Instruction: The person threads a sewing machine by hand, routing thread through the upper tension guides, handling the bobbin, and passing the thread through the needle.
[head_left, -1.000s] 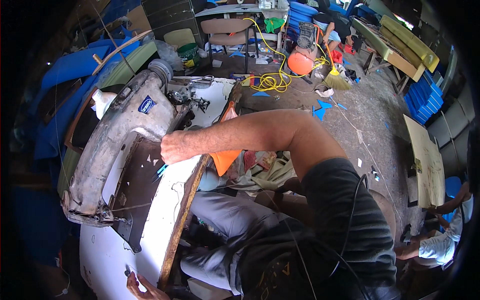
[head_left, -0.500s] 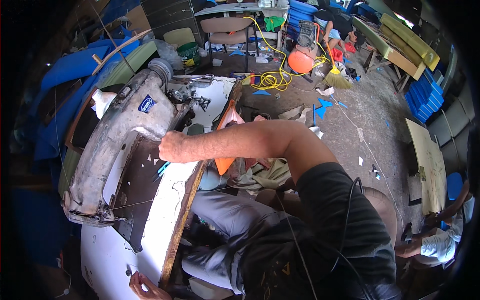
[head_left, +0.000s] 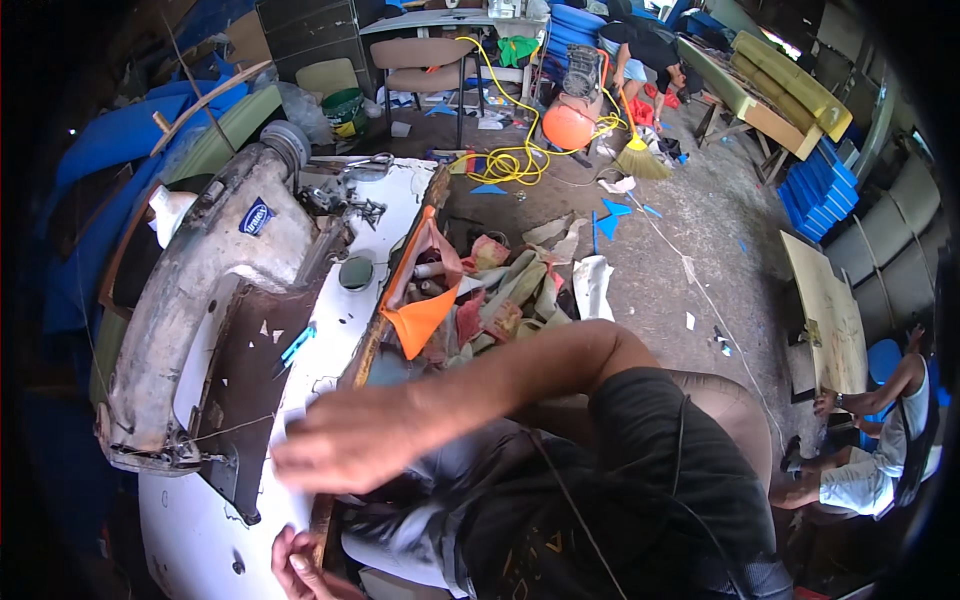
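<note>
A large worn grey sewing machine stands on a white tabletop with a wooden edge. A thin thread runs from its needle end toward my right hand. That hand is over the near edge of the table, smeared by motion, so its fingers cannot be read. Close below it, at the table edge, my left hand has its fingers curled and pressed together; whatever they hold is hidden. Small blue thread snips lie on the table near the machine's dark bed.
An orange cloth pouch hangs at the table edge beside fabric scraps. A round dish is set in the tabletop. Beyond are a yellow hose, an orange tank and a person with a broom. Another person sits at right.
My right hand, a fist beside the machine before, has swept down toward my left hand. My left hand's fingers have drawn together. The whole view has shifted slightly.
</note>
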